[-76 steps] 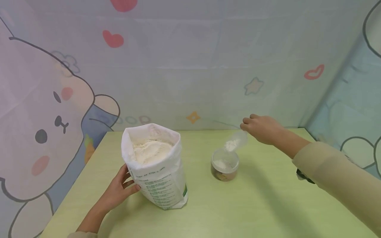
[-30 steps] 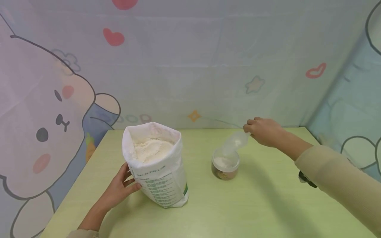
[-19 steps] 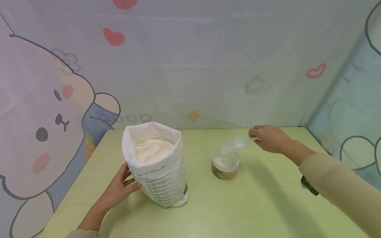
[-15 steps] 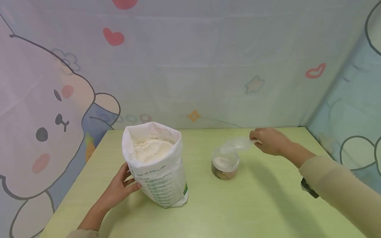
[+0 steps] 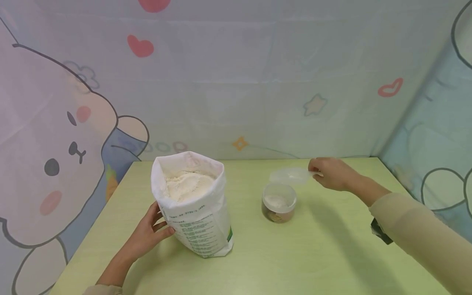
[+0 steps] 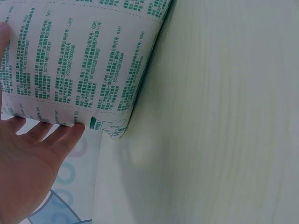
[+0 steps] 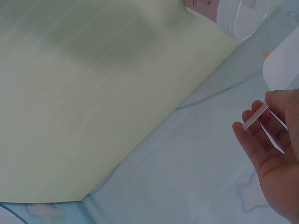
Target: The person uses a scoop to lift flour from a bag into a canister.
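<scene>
On the left of the head view stands a white bag [image 5: 200, 223] with green print, its top wide open on pale powder [image 5: 189, 185] that looks like flour. My left hand [image 5: 149, 233] holds the bag's left side, thumb on the front face and fingers around the edge; the left wrist view shows those fingertips [image 6: 77, 128] against the bag. My right hand [image 5: 333, 174] pinches the handle of a translucent scoop [image 5: 289, 175], nearly level just above and behind a small clear jar [image 5: 279, 213]. A little white powder lies in the jar; the scoop shows only a faint trace.
Everything stands on a light green table [image 5: 258, 262] with a wood-like grain. Behind it hangs a pale cloth backdrop [image 5: 228, 102] with cartoon drawings, right at the table's back edge. The jar carries a brownish-pink label [image 7: 202, 8].
The scoop first held white powder tilted over the jar; that powder has gone from it. My right hand has moved right, and the scoop has levelled and lifted off the jar's rim.
</scene>
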`<action>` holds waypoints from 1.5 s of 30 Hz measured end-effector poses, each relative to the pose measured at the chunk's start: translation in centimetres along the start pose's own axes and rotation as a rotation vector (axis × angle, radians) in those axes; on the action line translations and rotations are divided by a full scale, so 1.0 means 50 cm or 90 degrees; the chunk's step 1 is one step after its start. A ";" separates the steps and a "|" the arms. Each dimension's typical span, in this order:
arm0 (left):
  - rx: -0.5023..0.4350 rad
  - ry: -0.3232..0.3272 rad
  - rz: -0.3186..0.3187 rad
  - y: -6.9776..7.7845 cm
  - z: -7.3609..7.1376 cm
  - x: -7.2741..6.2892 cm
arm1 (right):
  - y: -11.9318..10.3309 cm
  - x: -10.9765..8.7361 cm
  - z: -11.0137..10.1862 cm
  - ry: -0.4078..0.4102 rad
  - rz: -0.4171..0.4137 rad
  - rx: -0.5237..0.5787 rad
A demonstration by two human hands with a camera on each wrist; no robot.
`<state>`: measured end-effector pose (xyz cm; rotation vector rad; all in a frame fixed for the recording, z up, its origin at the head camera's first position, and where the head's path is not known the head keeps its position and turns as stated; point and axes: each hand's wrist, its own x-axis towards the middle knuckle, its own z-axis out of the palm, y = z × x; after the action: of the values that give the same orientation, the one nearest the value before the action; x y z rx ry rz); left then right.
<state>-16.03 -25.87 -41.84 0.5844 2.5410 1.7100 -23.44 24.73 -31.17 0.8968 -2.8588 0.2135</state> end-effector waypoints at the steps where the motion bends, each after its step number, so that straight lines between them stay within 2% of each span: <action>1: -0.002 -0.001 -0.002 0.000 0.000 0.000 | -0.001 0.003 -0.003 0.002 -0.002 0.002; 16: -0.004 -0.003 -0.003 0.003 0.002 0.002 | -0.036 0.064 -0.096 0.047 -0.039 -0.029; 24: 0.000 -0.003 -0.001 0.003 0.004 0.002 | -0.072 0.102 -0.152 0.077 -0.066 -0.042; 35: 0.007 0.000 0.006 -0.003 0.000 -0.006 | -0.132 0.154 -0.210 0.088 -0.093 -0.049; 45: -0.003 -0.001 0.006 -0.001 0.001 0.000 | -0.191 0.184 -0.247 0.067 -0.099 -0.073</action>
<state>-16.03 -25.82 -41.91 0.5988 2.5375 1.7170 -24.32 14.04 -16.57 1.0460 -2.6598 0.0775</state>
